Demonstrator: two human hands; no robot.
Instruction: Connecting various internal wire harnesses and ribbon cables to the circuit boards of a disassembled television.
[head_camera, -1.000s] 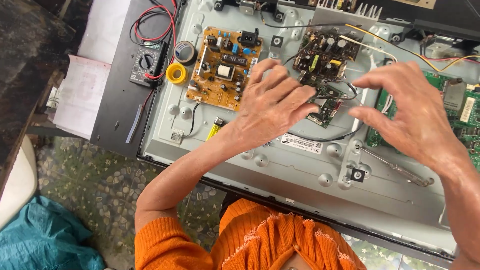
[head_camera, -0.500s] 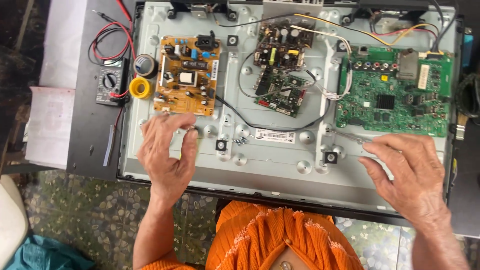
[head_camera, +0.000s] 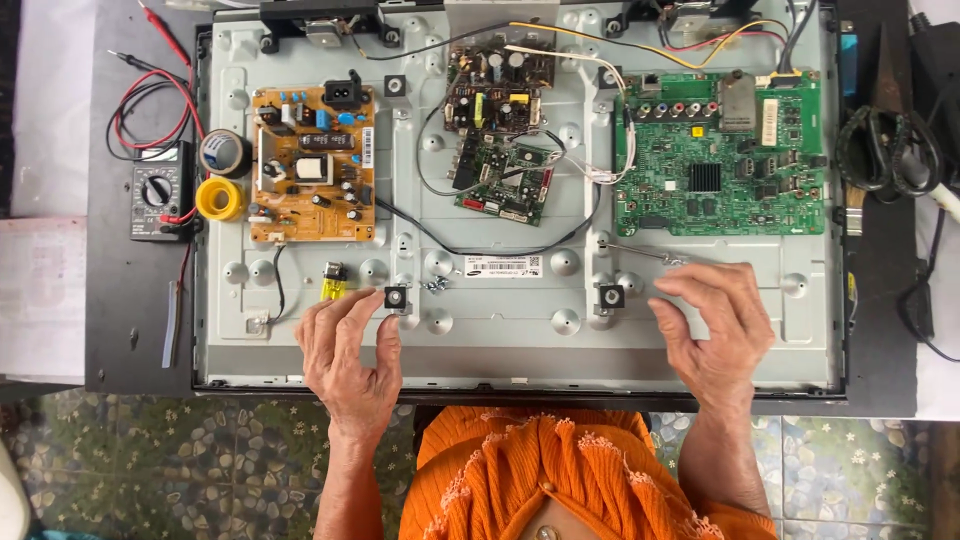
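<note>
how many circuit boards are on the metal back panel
3, maybe 4: a tan board at left, a dark board top centre with a small green board below it, possibly overlapping, and a large green board at right.

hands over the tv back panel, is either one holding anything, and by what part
Nothing is held. The left hand and right hand rest open on the metal back panel.

free: bare panel (head_camera: 500, 335) between hands | blocked: circuit boards (head_camera: 720, 155) above
</note>
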